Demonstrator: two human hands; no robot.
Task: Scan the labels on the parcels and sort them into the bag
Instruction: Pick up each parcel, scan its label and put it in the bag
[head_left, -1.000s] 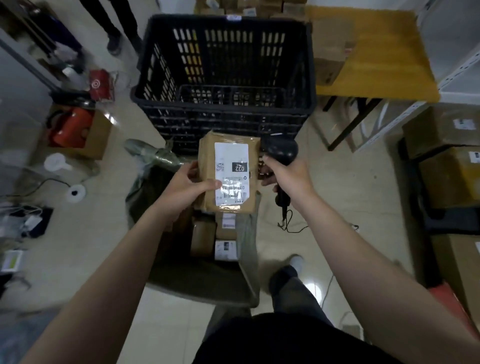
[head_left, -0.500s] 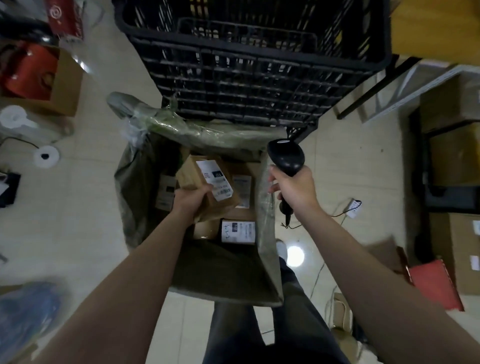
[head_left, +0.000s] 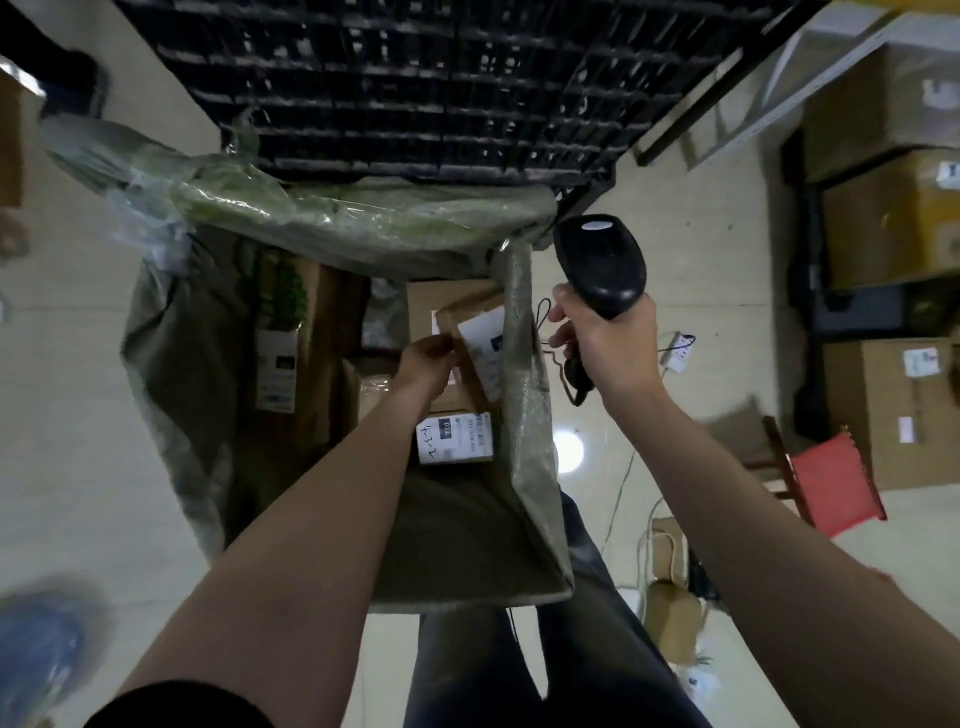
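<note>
- Left hand (head_left: 423, 361) grips a tilted brown parcel (head_left: 480, 340) by its edge, inside the olive bag (head_left: 527, 467), against its 3 o'clock wall.
- Another labelled parcel (head_left: 454, 439) lies just below, at 6 o'clock of the hand (handwriting on its label).
- Right hand (head_left: 605, 345) holds a black scanner (head_left: 600, 265) outside the bag.
- A black crate (head_left: 415, 78) stands at 12 o'clock of the bag.

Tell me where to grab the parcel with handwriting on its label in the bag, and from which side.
Come down through the bag's open mouth. The handwritten-label parcel lies flat, label up; its near edge faces bare bag floor, so probably hook fingers there, thumb on top. Its far edge meets another parcel, its right the bag wall.
</note>
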